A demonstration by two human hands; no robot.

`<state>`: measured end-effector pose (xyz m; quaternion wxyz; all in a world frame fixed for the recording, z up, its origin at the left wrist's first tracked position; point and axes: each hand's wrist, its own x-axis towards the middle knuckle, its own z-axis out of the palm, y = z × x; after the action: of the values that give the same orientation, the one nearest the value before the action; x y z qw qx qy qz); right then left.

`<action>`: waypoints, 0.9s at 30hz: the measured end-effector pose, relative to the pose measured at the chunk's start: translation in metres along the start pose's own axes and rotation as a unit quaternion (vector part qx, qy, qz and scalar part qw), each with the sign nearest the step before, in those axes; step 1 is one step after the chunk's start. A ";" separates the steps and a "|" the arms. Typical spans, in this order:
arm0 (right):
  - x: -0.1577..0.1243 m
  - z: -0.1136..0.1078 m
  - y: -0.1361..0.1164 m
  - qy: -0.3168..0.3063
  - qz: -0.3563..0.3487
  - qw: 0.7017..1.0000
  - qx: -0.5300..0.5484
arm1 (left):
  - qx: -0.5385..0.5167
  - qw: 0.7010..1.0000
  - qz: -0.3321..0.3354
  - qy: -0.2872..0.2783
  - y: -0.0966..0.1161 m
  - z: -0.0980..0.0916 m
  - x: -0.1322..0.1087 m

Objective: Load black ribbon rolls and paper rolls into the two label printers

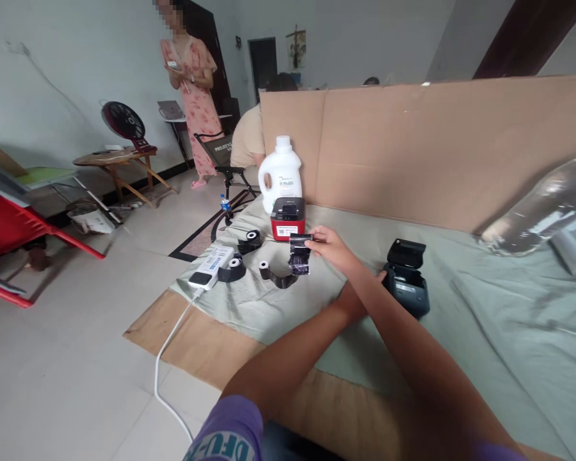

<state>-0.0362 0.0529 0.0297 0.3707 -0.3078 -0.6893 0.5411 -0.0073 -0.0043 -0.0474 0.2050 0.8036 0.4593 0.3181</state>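
The cardboard partition stands upright well beyond the fingers. It is stiff, matt and brown. In front of it lies a grey-green cloth, soft and creased, which carries everything listed here.

Far out past the left hand sits a bundle of clear plastic film, glossy and crumpled. Beyond the right fingertips stands a white detergent bottle of smooth moulded plastic, with a boxy red label printer just in front of it.

The black label printer has its lid raised and a rounded hard shell. The left hand rests against its near side. The crossing forearm hides most of that hand, so I cannot tell whether it grips.

Left of the right fingers lie a white power strip and three small black spare rolls with pale cores.

The right hand has its fingers closed on the top of a black ribbon roll, held clear of the cloth. A loose shiny tail hangs below the fingers.

Assessment: the roll looks very light. The film is thin, slick and easily creased, and it is likely to unwind if pinched on the loose tail. The firm hold is across the wound body or at the core ends.
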 end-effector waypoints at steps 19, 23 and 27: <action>-0.135 -0.220 0.004 0.063 0.090 0.868 -0.484 | 0.049 0.999 -0.001 -0.003 0.006 0.001 -0.009; -0.133 -0.210 0.013 0.048 0.130 0.815 -0.562 | 0.069 0.998 -0.002 0.003 0.010 0.000 -0.011; -0.134 -0.197 0.018 0.063 0.158 0.805 -0.569 | 0.094 0.993 0.063 -0.011 0.016 -0.004 -0.012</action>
<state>0.2020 0.0486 0.0159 0.0810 -0.6015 -0.7905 0.0823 -0.0045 -0.0221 -0.0386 0.1128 0.8500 0.4337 0.2767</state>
